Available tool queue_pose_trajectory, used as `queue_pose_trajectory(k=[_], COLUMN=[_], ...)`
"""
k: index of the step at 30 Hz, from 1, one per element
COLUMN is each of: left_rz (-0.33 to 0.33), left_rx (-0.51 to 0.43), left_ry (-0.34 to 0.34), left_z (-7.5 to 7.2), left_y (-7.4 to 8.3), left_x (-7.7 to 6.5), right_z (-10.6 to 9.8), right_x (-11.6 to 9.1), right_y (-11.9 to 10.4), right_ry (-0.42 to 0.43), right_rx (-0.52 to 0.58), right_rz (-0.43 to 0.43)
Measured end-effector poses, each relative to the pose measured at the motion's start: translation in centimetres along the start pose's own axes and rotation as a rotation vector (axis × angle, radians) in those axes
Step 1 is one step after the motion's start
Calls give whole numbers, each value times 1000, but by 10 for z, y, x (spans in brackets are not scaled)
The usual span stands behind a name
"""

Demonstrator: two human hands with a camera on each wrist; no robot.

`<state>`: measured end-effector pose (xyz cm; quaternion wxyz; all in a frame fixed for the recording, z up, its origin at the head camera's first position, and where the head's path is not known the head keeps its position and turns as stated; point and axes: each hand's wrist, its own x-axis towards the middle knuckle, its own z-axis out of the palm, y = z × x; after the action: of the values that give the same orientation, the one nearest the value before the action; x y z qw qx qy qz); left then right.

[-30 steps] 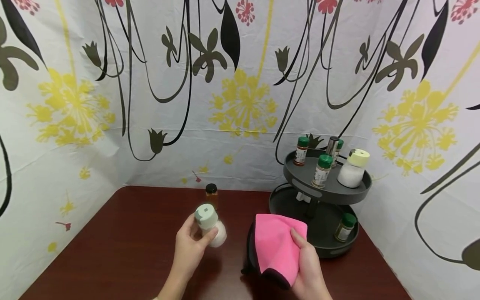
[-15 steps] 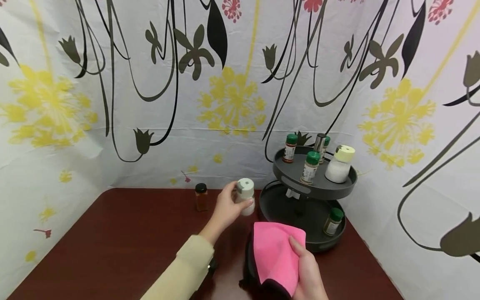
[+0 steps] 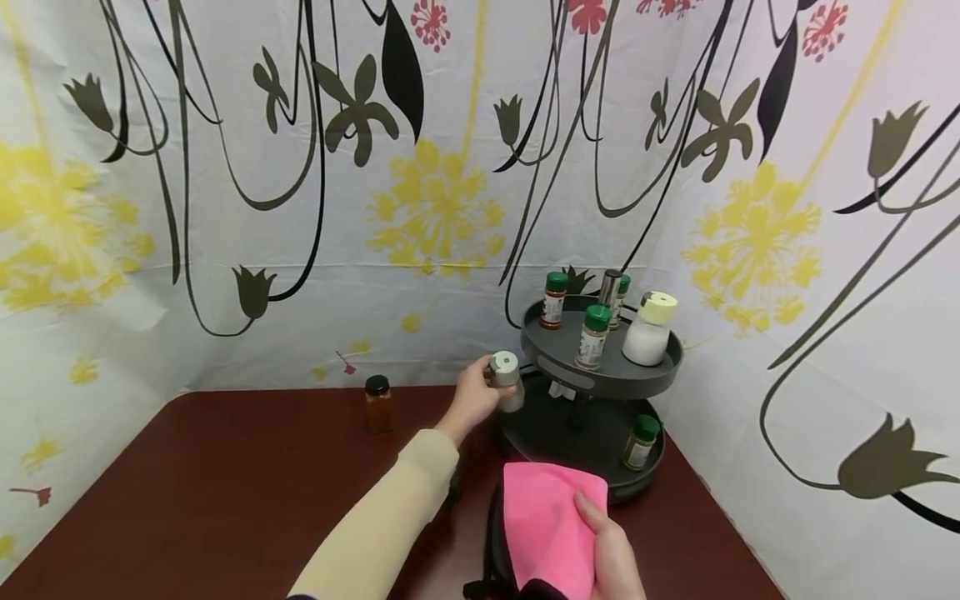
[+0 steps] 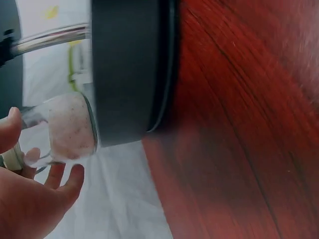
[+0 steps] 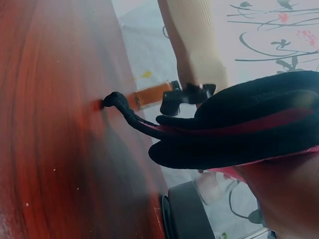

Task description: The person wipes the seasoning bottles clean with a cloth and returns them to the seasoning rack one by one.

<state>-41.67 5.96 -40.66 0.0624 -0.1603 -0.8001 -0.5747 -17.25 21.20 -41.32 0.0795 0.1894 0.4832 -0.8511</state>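
My left hand (image 3: 472, 396) reaches forward and grips a glass seasoning shaker (image 3: 507, 368) with a pale green cap. The shaker is at the left rim of the lower tier of a dark two-tier turntable (image 3: 543, 450). In the left wrist view the shaker's base (image 4: 75, 127), with whitish contents, is right beside the tier's wall (image 4: 124, 74), fingers around its cap end. My right hand (image 3: 618, 558) holds a folded pink cloth (image 3: 551, 517) with black edging, thumb on top, near the front. Its black layers (image 5: 234, 144) fill the right wrist view, hiding the other fingers.
On the upper tier (image 3: 637, 383) stand several green-capped spice jars (image 3: 592, 337) and a yellow-capped shaker (image 3: 648, 329). Another green-capped jar (image 3: 641, 443) is on the lower tier. A black-capped amber jar (image 3: 378, 406) stands at the back of the brown table (image 3: 225, 500). Patterned fabric hangs behind.
My left hand has carried the shaker rightward and forward, from near the amber jar to the turntable's lower tier. The right hand keeps hold of the cloth. The head view has turned right.
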Motion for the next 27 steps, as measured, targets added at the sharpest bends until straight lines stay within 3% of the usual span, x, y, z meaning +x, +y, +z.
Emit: queue_pose_trajectory(k=[9, 17, 21, 27], left_rz=[19, -20, -18, 19], left_rx=[130, 163, 163, 158], left_ry=[-66, -81, -80, -133], left_z=[2, 5, 7, 3], left_y=[-21, -42, -35, -5], left_x=[26, 27, 26, 21], right_z=[5, 4, 4, 6], right_x=[0, 1, 0, 0], right_y=[9, 12, 10, 2], right_ry=[-19, 10, 1, 1], right_rx=[-66, -120, -94, -27], right_rz=[-40, -62, -41, -14])
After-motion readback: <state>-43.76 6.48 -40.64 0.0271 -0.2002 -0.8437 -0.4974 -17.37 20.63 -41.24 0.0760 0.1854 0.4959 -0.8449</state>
